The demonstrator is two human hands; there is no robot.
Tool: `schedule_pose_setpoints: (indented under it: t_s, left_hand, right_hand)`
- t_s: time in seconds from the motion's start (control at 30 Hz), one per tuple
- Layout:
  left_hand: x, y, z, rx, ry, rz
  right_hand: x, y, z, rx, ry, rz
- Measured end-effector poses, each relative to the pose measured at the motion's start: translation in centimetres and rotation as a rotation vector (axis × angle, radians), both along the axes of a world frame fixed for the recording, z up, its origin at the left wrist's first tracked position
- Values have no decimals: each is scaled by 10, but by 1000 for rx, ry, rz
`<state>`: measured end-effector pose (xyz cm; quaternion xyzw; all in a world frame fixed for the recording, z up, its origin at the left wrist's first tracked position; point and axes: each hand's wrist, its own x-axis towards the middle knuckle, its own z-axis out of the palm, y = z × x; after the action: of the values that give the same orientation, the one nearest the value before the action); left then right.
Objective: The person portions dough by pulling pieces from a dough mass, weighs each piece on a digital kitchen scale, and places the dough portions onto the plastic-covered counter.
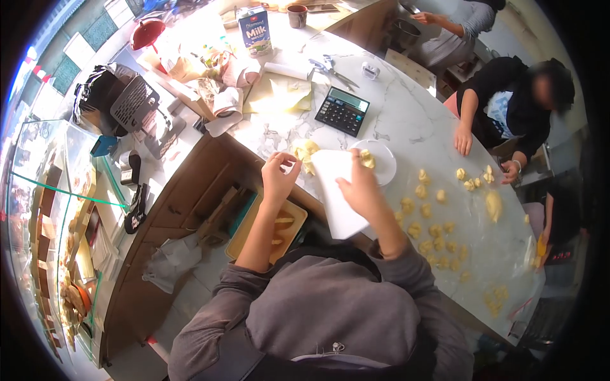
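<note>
A white sheet [337, 198] hangs at the counter's near edge, gripped along its right side by my right hand [362, 187]. Left of the sheet is my left hand [279, 174], raised with its fingers curled and thumb close to them; whether anything small is between them cannot be made out. Just beyond my hands lies a pale yellow lump [306, 151]. A white plate [386, 166] with a yellow piece [367, 159] on it sits behind my right hand. Several small dough pieces [435, 231] are spread over the marble counter to the right.
Past my hands lie a calculator [342, 111], scissors [340, 75] and a milk carton [255, 33]. A person [508, 105] leans at the right edge, hands by more dough; other people are behind. A tray [289, 222] sits below the counter; a glass case [57, 222] is left.
</note>
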<state>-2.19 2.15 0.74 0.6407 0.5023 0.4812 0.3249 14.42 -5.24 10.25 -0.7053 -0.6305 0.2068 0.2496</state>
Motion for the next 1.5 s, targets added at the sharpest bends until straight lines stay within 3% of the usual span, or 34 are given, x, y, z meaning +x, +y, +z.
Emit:
schedule_pose_setpoints:
  t_s: [0.07, 0.13, 0.2, 0.37, 0.57, 0.67, 0.87, 1.07, 1.23, 1.5]
  left_hand:
    - [18, -2, 21, -13, 13, -66]
    - [46, 0, 15, 170, 56, -187]
    - [79, -1, 21, 280, 160, -281]
    - [129, 10, 1, 572, 534, -436]
    - [139, 8, 2, 721, 721, -546]
    - [139, 4, 17, 780, 647, -498]
    - [114, 17, 39, 519, 371, -187]
    - [41, 19, -16, 396, 201, 176]
    - [32, -8, -43, 64, 316, 33]
    - [35, -12, -41, 13, 260, 48]
  right_hand:
    - [34, -36, 34, 108, 270, -123]
    - [72, -70, 57, 166, 296, -304]
    - [105, -103, 68, 344, 229, -421]
    - [156, -171, 66, 343, 71, -698]
    - [173, -211, 49, 291, 143, -788]
    - [185, -220, 39, 318, 164, -775]
    - [195, -219, 47, 311, 219, -773]
    - [206, -232, 44, 333, 254, -811]
    - [206, -241, 41, 311, 347, -888]
    - [202, -243, 40, 336, 329, -894]
